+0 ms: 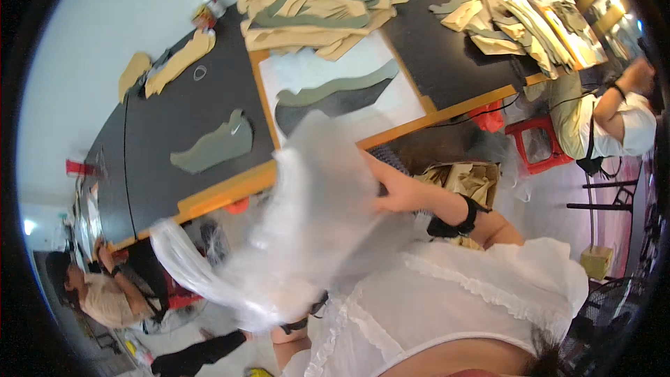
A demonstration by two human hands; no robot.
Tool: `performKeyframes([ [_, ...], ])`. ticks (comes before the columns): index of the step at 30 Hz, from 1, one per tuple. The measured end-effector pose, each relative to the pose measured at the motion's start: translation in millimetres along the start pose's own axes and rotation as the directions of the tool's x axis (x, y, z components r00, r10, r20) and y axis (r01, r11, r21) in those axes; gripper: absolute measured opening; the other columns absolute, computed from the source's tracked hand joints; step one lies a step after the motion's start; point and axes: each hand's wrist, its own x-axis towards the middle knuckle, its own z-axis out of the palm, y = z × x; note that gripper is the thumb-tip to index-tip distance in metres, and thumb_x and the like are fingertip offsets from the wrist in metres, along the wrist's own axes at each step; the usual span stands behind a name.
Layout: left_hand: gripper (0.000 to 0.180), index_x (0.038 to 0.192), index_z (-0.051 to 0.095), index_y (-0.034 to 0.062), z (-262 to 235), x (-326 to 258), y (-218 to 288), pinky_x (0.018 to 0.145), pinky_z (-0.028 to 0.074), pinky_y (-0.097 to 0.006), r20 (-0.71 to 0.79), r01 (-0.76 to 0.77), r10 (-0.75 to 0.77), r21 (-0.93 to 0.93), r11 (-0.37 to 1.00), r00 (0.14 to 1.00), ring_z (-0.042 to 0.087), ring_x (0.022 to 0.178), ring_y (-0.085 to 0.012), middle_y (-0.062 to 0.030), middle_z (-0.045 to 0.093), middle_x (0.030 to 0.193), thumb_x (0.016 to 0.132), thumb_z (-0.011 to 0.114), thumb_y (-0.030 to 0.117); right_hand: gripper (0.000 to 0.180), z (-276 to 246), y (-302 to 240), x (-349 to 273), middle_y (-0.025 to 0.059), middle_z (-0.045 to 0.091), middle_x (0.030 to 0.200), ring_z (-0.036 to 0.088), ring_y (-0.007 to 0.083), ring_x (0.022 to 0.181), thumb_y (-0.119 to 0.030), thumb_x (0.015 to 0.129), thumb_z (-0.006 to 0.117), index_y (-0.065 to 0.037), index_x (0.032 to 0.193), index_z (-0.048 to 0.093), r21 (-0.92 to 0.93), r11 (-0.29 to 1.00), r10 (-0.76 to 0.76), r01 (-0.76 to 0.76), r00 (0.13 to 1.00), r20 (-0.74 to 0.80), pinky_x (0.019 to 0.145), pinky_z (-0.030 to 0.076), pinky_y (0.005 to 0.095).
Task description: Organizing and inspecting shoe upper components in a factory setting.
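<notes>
One crumpled clear plastic sheet [307, 216] fills the centre, blurred. The right hand [394, 192] grips its edge at three o'clock, fingers closed on it. The left hand is hidden behind the plastic; its grip cannot be told. At twelve o'clock, on the black table [160, 132], sit one tan-and-green cutout stack [314, 3] and one green piece [213, 145].

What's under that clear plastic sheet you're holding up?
Under the plastic sheet, the orange table edge shows faintly. The right hand grips its rim. The left hand is covered, so its grip cannot be seen.
</notes>
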Motion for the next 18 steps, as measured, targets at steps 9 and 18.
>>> performKeyframes([
  [9, 0.038, 0.106, 0.068, 0.0059, 97, 140, 125, 0.075, 0.053, -0.039, 0.281, -0.464, 0.458, -0.049, 0.884, 0.843, 0.067, 0.083, -0.0332, -0.0131, 0.071, 0.090, 0.068, 0.065, 0.006, 0.061, -19, 86, -109, 0.0180, 0.040, 0.142, 0.038, 0.0288, 0.133, -0.023, 0.085, 0.068, -0.001, 0.137, 0.045, -0.138, 0.978, 0.118, -0.155, 0.963, -0.243, 0.112, 0.029, 0.0404],
  [18, 0.052, 0.120, 0.060, 0.0004, 67, 159, 135, 0.091, 0.046, -0.043, 0.385, -0.342, 0.351, -0.093, 0.935, 0.854, 0.059, 0.108, -0.0380, -0.0220, 0.062, 0.119, 0.073, 0.078, 0.014, 0.052, -33, 96, -105, 0.0211, 0.055, 0.127, 0.053, 0.0275, 0.121, -0.021, 0.087, 0.066, -0.001, 0.132, 0.051, -0.010, 0.901, 0.431, -0.434, 0.897, -0.097, 0.104, 0.040, 0.0383],
])
